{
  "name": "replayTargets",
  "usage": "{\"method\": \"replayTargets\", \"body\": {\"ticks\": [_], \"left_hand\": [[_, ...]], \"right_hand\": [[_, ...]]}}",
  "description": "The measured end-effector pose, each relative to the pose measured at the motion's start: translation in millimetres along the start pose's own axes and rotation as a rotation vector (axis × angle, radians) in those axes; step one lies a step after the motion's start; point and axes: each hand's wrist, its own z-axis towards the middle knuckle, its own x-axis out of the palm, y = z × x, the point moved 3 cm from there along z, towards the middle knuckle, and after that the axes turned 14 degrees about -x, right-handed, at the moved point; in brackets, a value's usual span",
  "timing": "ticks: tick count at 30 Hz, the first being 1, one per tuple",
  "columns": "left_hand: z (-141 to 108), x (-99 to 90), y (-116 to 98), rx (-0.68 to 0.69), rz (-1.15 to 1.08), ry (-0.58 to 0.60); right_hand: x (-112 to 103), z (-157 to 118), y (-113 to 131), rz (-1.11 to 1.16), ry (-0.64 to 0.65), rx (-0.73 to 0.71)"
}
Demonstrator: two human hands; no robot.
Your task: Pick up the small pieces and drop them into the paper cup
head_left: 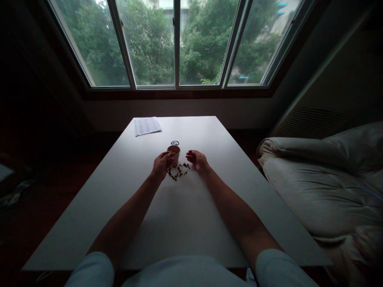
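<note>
- cup (177, 158) upright, long axis vertical, mouth up, midway between the bench's (191, 223) side edges
- my left hand (162, 162) at it, right hand (196, 159) by dark bits (178, 171)
- fingers clamped or apart: can't tell

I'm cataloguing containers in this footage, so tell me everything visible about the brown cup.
The brown cup is round and open-topped, its material unclear. It stands upright on the white table, just behind scattered dark and yellowish pieces. The left hand covers part of its left side; whether they touch is unclear.
</note>
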Motion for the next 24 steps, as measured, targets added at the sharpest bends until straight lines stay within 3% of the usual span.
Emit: {"method": "replayTargets", "body": {"ticks": [12, 24], "left_hand": [[12, 4.6, -5, -0.051, -0.042, -0.018], [-7, 22.1, -20, -0.137, -0.018, 0.338]], "right_hand": [[4, -3, 3, -0.027, 0.013, -0.008], [5, -5, 5, -0.019, 0.023, -0.014]]}}
